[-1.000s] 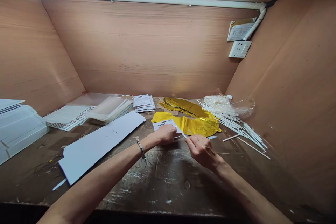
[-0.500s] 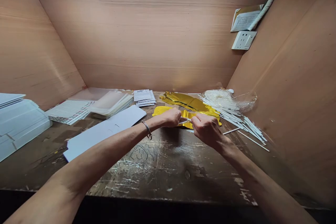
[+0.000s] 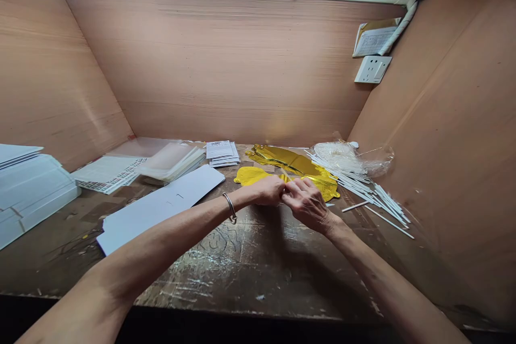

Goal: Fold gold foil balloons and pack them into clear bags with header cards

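Observation:
My left hand (image 3: 269,190), with a metal bangle (image 3: 230,208) at its wrist, is closed, knuckles up. My right hand (image 3: 307,201) is pressed against it, its fingers also closed. A thin pale strip (image 3: 286,174) pokes up from between the two hands; the rest of it is hidden by the fingers. Right behind them lies a flat, shiny gold foil balloon (image 3: 250,174), partly covered by the hands. Further back rests a second gold foil piece (image 3: 278,156), slightly creased.
White thin sticks (image 3: 363,188) fan out at the right beside a clear plastic bag (image 3: 379,161). To the left lie white card sheets (image 3: 161,201), a stack of clear sleeves (image 3: 173,164), printed slips (image 3: 221,153) and a translucent bin (image 3: 32,193). Wooden walls enclose the table (image 3: 226,285).
My hands have come together; the white strip stretched between them before is now mostly hidden. My right hand has turned over toward the left one. The view has tilted up slightly.

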Motion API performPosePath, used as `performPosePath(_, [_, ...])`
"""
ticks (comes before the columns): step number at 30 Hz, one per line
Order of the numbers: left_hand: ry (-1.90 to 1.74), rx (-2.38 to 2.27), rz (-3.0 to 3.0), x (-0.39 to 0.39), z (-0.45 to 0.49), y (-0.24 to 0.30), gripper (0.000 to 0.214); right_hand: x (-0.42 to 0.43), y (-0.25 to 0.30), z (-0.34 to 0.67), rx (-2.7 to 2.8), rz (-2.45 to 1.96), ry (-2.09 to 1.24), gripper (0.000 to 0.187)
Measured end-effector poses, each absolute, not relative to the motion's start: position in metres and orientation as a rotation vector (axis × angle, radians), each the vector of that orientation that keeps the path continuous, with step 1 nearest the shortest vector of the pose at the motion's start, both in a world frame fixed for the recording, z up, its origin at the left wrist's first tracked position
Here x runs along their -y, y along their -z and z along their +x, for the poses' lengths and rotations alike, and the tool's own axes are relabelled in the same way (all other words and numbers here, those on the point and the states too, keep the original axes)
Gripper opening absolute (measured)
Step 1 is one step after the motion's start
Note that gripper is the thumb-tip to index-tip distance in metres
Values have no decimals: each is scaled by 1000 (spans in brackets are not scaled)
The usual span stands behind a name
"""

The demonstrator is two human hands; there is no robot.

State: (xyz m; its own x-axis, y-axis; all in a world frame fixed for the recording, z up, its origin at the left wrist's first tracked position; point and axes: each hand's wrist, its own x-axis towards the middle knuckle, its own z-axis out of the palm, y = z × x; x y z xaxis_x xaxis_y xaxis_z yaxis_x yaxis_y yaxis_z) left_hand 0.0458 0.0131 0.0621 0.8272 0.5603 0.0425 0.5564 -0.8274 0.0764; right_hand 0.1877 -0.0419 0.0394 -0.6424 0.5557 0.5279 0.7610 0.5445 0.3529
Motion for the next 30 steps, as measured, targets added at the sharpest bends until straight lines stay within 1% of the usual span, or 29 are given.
performPosePath(2, [-127, -836, 2948, -14, 43, -58, 16, 39, -37, 192, 2507, -966, 794, 18])
performPosePath(4, [-146, -799, 2951, -14, 41, -56, 17, 38, -34, 192, 2539, -940, 757, 18])
performPosePath(7, [-63, -856, 2945, -13, 39, -54, 15, 46, -31, 180, 2518, -968, 599, 21])
performPosePath(9, [5, -956, 2927, -14, 36, -54, 17, 60, -33, 172, 2480, -976, 316, 21])
performPosePath(12, [18, -1043, 2918, -15, 28, -52, 19, 80, -45, 181, 2622, -765, -421, 16])
performPosePath(13, [17, -1062, 2920, -16, 25, -51, 19, 83, -49, 191, 2655, -705, -606, 15])
performPosePath(14, [16, -1074, 2925, -16, 22, -48, 19, 83, -52, 204, 2638, -725, -659, 16])
performPosePath(15, [8, -1077, 2937, -17, 19, -45, 20, 80, -54, 218, 2571, -823, -587, 21])
performPosePath(17, [-37, -1041, 2973, -18, 15, -38, 25, 69, -53, 243, 2311, -1089, -262, 29])
performPosePath(18, [-68, -1019, 2989, -18, 14, -35, 27, 64, -51, 250, 2189, -1178, -96, 30])
performPosePath(20, [-102, -1000, 2991, -19, 13, -30, 26, 57, -45, 249, 2116, -1230, 144, 26])
performPosePath(22, [-90, -1017, 2959, -18, 15, -29, 23, 58, -38, 230, 2207, -1192, 322, 21])
performPosePath(26, [11, -1033, 2936, -14, 18, -35, 15, 60, -28, 177, 2477, -1075, 522, 20])
performPosePath(30, [46, -1063, 2921, -13, 16, -39, 15, 53, -18, 156, 2492, -1108, 552, 18])
